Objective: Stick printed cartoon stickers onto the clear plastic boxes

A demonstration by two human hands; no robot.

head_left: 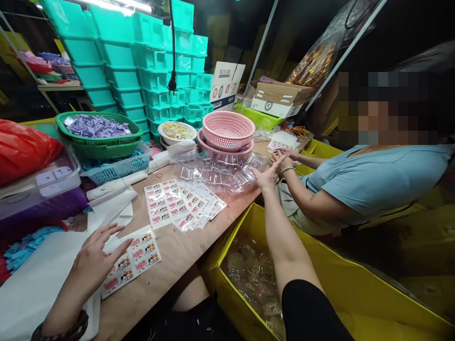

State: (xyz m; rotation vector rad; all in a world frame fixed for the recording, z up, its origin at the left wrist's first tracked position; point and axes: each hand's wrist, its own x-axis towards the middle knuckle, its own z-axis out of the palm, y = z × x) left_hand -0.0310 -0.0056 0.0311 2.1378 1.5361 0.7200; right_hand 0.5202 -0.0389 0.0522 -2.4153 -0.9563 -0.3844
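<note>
My left hand (101, 260) hovers at or just over a sticker sheet (142, 265) printed with cartoon cats and pink lettering. Its thumb and fingers are spread, with nothing between them. Further right, my right hand (268, 179) reaches across the table edge to a heap of clear plastic boxes (220, 173). The fingers there are stretched out and the thumb stands apart; I see nothing held, though the far fingertips overlap a co-worker's hands (286, 161). More sticker sheets (167, 203) lie fanned on the wooden table (170, 265) between my hands.
Pink baskets (228, 128), a white bowl (177, 131) and a green basket (99, 137) of purple pieces stand along the back. Teal bins (121, 71) are stacked behind. A yellow box (220, 279) with packed clear boxes sits below my right arm. A co-worker (373, 180) sits at right.
</note>
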